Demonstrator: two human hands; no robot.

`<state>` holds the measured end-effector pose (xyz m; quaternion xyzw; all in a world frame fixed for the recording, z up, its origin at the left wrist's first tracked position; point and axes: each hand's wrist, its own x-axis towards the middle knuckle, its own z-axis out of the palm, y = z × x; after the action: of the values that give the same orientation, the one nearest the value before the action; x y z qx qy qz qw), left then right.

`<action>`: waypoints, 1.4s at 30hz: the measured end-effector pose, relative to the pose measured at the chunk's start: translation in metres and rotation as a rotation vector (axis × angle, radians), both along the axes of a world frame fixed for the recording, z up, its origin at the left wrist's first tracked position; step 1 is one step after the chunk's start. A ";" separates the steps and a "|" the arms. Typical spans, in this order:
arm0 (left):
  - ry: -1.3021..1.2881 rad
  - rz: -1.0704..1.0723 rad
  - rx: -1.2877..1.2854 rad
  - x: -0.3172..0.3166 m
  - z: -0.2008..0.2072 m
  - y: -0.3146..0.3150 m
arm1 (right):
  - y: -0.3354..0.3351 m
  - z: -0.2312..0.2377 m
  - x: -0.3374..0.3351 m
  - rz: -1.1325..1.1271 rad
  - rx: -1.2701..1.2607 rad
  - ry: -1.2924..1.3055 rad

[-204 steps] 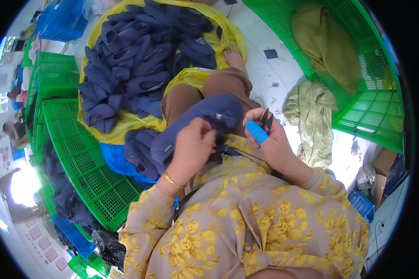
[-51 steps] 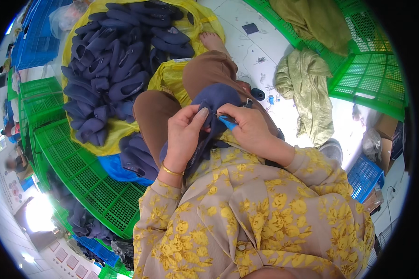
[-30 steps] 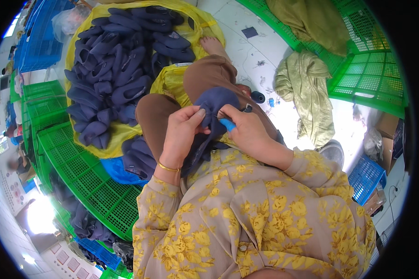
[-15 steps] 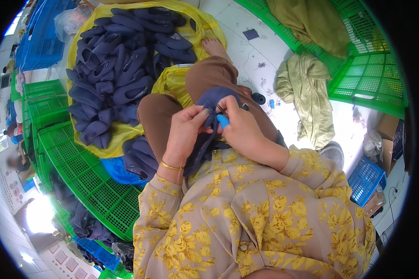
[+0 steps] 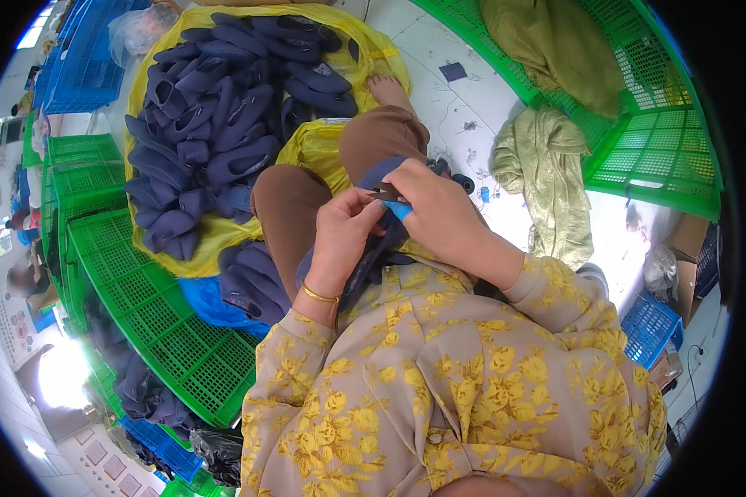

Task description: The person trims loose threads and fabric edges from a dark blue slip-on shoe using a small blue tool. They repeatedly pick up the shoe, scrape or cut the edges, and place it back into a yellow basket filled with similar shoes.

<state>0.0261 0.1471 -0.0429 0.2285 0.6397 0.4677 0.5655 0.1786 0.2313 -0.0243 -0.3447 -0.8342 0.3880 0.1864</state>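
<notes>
In my lap lies a navy fabric slipper [image 5: 377,172], partly hidden by my hands. My left hand [image 5: 341,234], with a gold bangle at the wrist, pinches its edge between thumb and fingers. My right hand [image 5: 441,205] is closed round small dark scissors [image 5: 386,197], whose blades point at the left fingertips. A blue wrap [image 5: 399,210] covers one of the right fingers. Whether a thread lies between the blades is too small to tell. Ahead and to the left, a heap of similar navy slippers [image 5: 211,108] fills an open yellow bag [image 5: 371,50].
Green plastic crates [image 5: 153,319] stand close on my left, with more slippers [image 5: 253,282] on blue plastic beside my knee. At right are another green crate [image 5: 655,170], an olive cloth [image 5: 547,178] and a blue basket [image 5: 651,327]. A dark thread spool [image 5: 464,182] and scraps lie on the floor.
My right hand has turned over the slipper, and the scissor blades now show between my hands. The left hand has shifted slightly down and right. The view has moved a little.
</notes>
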 end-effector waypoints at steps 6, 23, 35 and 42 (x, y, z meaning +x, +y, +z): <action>0.022 -0.035 0.009 -0.002 -0.002 -0.001 | 0.001 -0.001 0.001 0.130 0.086 -0.019; 0.067 -0.020 0.015 0.001 -0.004 -0.005 | -0.001 -0.018 -0.001 0.093 0.159 0.150; 0.165 0.012 0.052 0.005 -0.008 -0.004 | 0.019 0.066 -0.003 -0.030 -0.834 0.715; 0.115 0.060 0.028 0.004 -0.010 -0.006 | 0.013 0.097 0.026 0.157 -0.561 0.770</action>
<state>0.0300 0.1415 -0.0524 0.2439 0.6709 0.4794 0.5104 0.2051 0.2444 0.0730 -0.1490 -0.5913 0.7102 0.3517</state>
